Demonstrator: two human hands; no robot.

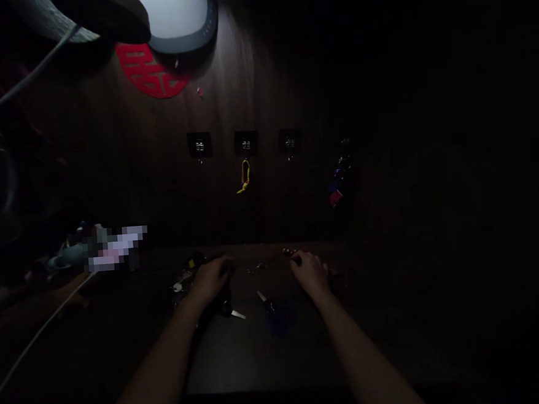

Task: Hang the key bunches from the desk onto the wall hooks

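In the dim light, my left hand is over the left part of a dark wooden surface, beside a bunch of keys. Its fingertips are dark and blurred, so their grip is unclear. Just below it lies a key with a black head. My right hand has curled fingers, with small gold-coloured beads at its fingertips; what it pinches is hidden. Between the hands lies a small metal piece. Nearer me is a key with a dark blue attachment.
Three black square wall hooks line the back panel; a yellow braided cord hangs from the middle one. Farther right hangs a red and blue trinket. A lamp, a red round paper cut-out and a white cable are left.
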